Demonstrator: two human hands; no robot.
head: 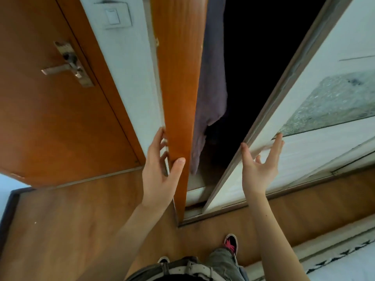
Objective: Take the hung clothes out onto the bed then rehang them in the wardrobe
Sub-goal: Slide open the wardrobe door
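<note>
I stand facing the wardrobe, whose dark inside shows through a gap. A purple garment hangs inside at the left of that gap. My left hand rests on the orange wooden side panel, thumb on its front edge and fingers behind it. My right hand is spread open against the edge of the white sliding door, thumb on the door's frame. Neither hand holds any clothing. The rest of the wardrobe's inside is too dark to make out.
A brown room door with a metal handle stands at the left, next to a white wall strip with a light switch. The bed's edge shows at the bottom right. Wooden floor lies under my feet.
</note>
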